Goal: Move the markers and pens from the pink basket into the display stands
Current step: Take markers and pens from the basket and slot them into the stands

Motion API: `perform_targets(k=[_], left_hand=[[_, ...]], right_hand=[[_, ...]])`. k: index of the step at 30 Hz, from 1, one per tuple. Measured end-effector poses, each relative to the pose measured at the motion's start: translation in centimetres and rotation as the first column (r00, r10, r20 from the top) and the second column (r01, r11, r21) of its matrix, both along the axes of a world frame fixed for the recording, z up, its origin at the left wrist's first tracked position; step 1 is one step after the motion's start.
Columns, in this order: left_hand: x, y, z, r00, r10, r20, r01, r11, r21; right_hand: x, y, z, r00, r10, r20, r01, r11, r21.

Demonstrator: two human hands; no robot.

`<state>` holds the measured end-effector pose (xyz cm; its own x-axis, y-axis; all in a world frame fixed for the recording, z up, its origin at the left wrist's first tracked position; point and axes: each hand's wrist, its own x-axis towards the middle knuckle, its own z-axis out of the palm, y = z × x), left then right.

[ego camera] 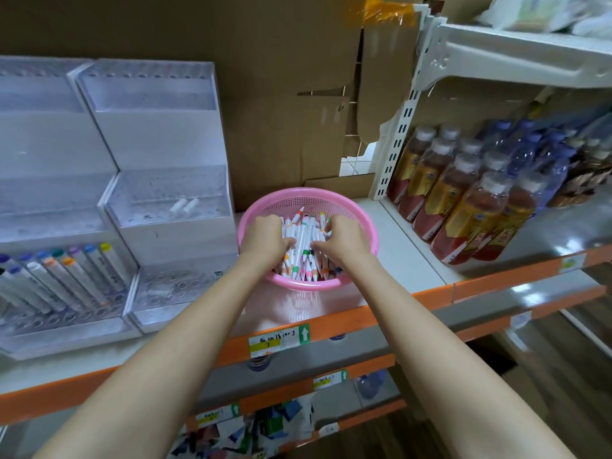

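- L hand + R hand: fingers curled round markers in pink basket on shelf.
- Risk: oversized bunch, some slip en route to display stands; basket nr shelf edge may tip.

Clear plastic bottles of reddish-brown drink stand in rows at the right on the white metal shelf. Brown cardboard sheets line the far side.
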<state>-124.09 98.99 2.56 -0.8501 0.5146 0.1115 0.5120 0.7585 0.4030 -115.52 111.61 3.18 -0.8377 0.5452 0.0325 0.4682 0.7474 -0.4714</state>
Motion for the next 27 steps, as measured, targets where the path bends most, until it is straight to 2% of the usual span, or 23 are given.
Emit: perform_targets(k=[4, 11, 13, 17, 20, 24, 27], left_hand=[[-0.2, -0.1, 0.2, 0.999, 0.005, 0.045, -0.006, 1.000, 0.013], [0.0, 0.0, 0.1, 0.994, -0.033, 0.103, 0.023, 0.996, 0.090], [0.2, -0.1, 0.3, 0.992, -0.040, 0.122, 0.021, 0.988, 0.152], [-0.1, -0.5, 0.7, 0.981, -0.046, 0.188, -0.028, 0.927, 0.374], [-0.4, -0.8, 0.8, 0.976, -0.092, 0.195, -0.020, 0.864, 0.504], [-0.6, -1.4, 1.0, 0.958, -0.170, 0.233, -0.004, 0.800, 0.600], [-0.1, -1.9, 1.5, 0.964, -0.197, 0.180, 0.038, 0.770, 0.637]], right_hand=[[-0.4, -0.1, -0.1, 1.000, -0.002, 0.025, 0.001, 0.999, 0.037], [-0.5, 0.2, -0.6, 1.000, 0.005, 0.006, -0.005, 1.000, -0.021], [-0.5, 0.2, -0.6, 1.000, 0.015, 0.014, -0.014, 0.999, -0.033], [-0.2, 0.5, -0.5, 0.991, 0.055, -0.123, -0.070, 0.990, -0.119], [0.1, 0.3, 0.0, 0.964, 0.113, -0.242, -0.144, 0.983, -0.113], [0.4, 0.2, 0.3, 0.939, 0.116, -0.325, -0.155, 0.983, -0.095], [0.7, -0.1, 0.7, 0.912, 0.120, -0.391, -0.168, 0.981, -0.093]])
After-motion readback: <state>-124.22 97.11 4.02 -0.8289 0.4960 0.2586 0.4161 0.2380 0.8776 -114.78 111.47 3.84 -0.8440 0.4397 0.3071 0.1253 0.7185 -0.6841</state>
